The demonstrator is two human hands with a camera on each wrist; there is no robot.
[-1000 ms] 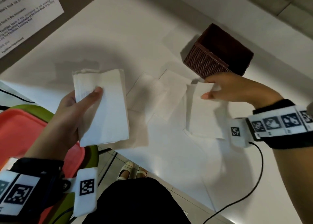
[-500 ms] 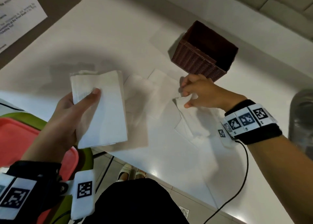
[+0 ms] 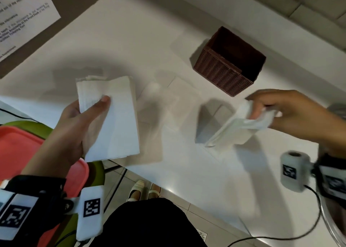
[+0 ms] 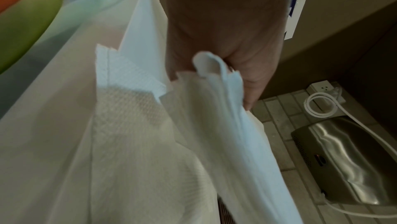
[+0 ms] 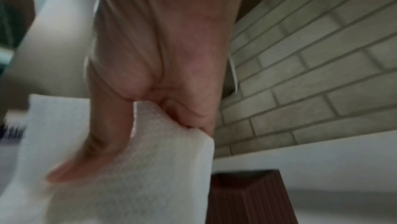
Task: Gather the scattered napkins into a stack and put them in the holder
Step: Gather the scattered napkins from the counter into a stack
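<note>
White napkin (image 3: 241,129) pinched in right hand (image 3: 286,110), left hand (image 3: 74,127) gripping the stack (image 3: 116,119); probably add it on top next.

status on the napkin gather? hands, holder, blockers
Left hand holds white napkin stack. Right hand pinches loose white napkin. Brown slatted holder empty. Two napkins remain on white table.
</note>
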